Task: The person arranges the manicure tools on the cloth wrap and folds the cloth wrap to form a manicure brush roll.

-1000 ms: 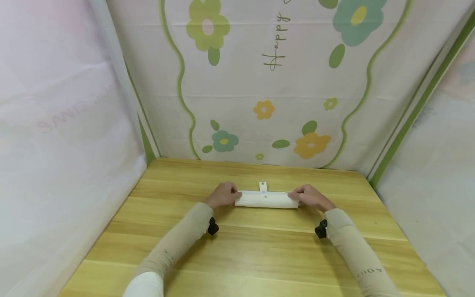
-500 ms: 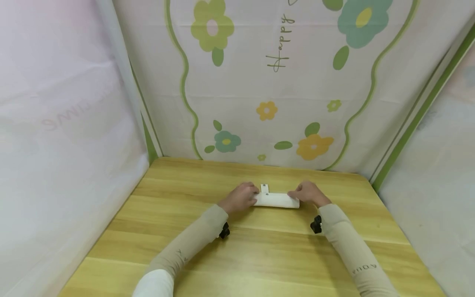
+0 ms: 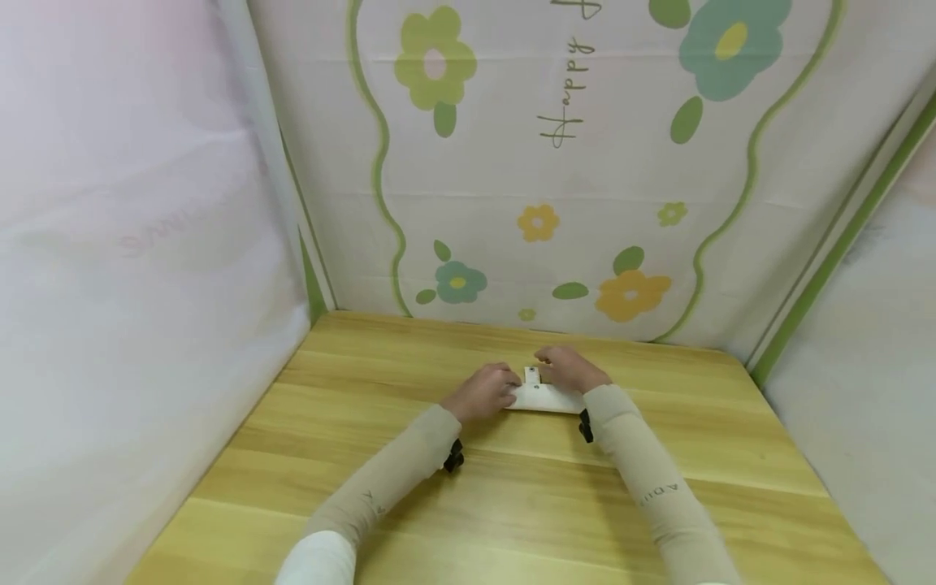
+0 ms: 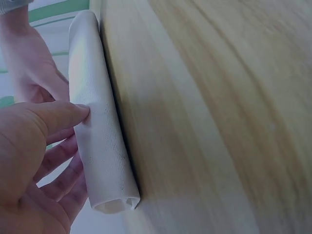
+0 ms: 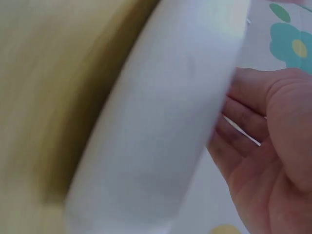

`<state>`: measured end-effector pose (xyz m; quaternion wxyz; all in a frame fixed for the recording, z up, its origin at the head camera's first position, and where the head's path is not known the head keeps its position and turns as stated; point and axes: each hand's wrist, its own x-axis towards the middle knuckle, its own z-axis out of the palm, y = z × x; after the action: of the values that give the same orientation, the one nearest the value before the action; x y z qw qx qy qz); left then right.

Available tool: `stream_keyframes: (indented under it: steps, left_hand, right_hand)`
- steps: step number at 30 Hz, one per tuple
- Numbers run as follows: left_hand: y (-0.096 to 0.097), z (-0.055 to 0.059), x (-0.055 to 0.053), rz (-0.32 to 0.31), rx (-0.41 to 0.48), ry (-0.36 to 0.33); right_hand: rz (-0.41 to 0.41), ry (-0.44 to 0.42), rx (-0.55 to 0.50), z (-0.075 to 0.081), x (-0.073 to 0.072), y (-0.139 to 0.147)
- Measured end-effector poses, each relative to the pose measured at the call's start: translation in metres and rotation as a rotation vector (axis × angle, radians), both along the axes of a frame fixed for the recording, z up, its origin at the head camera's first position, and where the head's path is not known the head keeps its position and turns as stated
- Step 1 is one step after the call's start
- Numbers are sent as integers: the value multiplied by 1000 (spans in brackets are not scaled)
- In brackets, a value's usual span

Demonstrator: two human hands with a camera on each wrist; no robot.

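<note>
A white rolled-up case [image 3: 544, 398] lies crosswise near the back of the table, with a short strap [image 3: 531, 374] bearing a metal snap standing out on its far side. My left hand [image 3: 483, 392] holds the roll near its left end; in the left wrist view its thumb lies on the white surface [image 4: 105, 126] and the fingers are behind. Just behind the roll, close to the strap, is my right hand [image 3: 574, 370]. In the right wrist view, the right hand's fingers [image 5: 243, 117] look loosely bent beyond the blurred roll; whether they touch it is hidden.
The wooden table [image 3: 475, 504] ends at a back cloth [image 3: 497, 171] printed with flowers. White cloth walls stand at the left [image 3: 146, 284] and right [image 3: 855, 390]. A small black device [image 3: 453, 457] sits at the left wrist, another [image 3: 586, 426] at the right.
My left hand has moved right along the roll from its left end. The right hand has let go of the right end and moved left and back toward the strap.
</note>
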<state>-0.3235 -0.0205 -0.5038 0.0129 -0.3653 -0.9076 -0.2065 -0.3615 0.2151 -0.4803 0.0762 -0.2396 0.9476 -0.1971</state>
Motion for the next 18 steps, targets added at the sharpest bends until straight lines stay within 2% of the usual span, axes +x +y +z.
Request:
stream_keyframes:
  steps: [4,7,13,18]
  left_hand:
    - [0,0,2,1,19,-13]
    - [1,0,3,10,28,-19]
    - [1,2,3,31,32,-46]
    - [0,2,1,23,52,-52]
  right_hand:
    - [66,50,1,-14,-6,-13]
    - [55,102,17,-18,-4,-15]
    - [-30,91,-65,-5,2,-14]
    - [3,93,-106,5,8,-10]
